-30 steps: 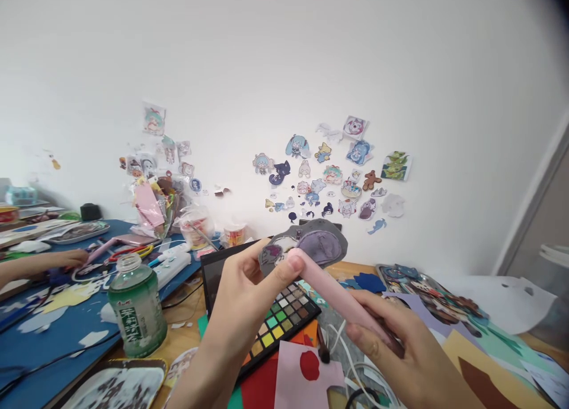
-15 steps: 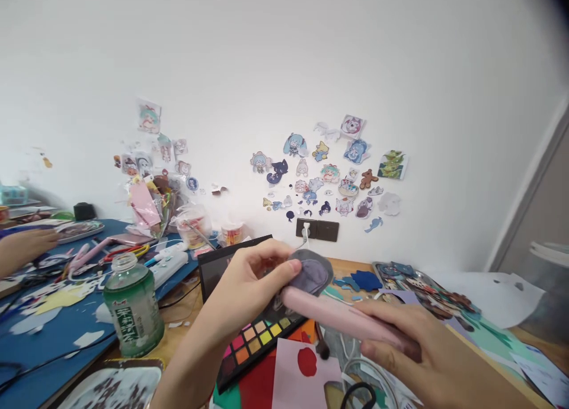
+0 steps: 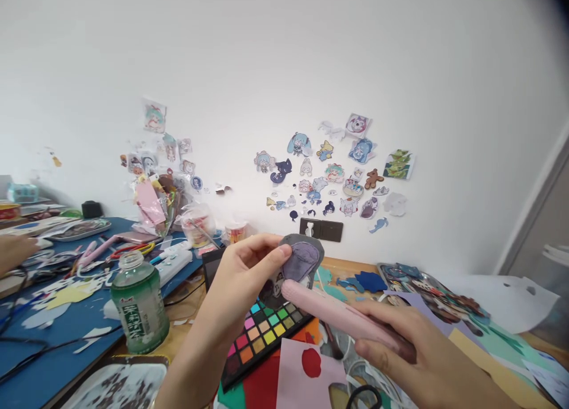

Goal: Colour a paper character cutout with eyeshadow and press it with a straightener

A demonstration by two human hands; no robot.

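Note:
My left hand (image 3: 255,272) pinches a dark grey craft piece (image 3: 317,252) between thumb and fingers. A purple oval patch covers much of its face, and a part with a pale pattern shows below. My right hand (image 3: 400,350) is wrapped around a pink mini hair straightener (image 3: 338,314), a slim bar with a rounded end. That end lies against or just in front of the craft piece's lower edge; whether they touch I cannot tell. Beneath both hands lies a palette of coloured squares (image 3: 262,335). Nearby is a pink sheet (image 3: 291,376) with a red patch.
A green-labelled bottle (image 3: 137,308) stands left of my forearm, behind a stained white tray (image 3: 120,385). A tray of cut-outs (image 3: 435,290) sits at the right. Cables (image 3: 368,376) coil in front. Another person's hand (image 3: 15,252) is at the far left. Stickers cover the wall behind.
The craft piece has shifted slightly left and up and turned, so its patterned lower part now shows. The straightener's rounded end has risen slightly. The camera view has swung a little left.

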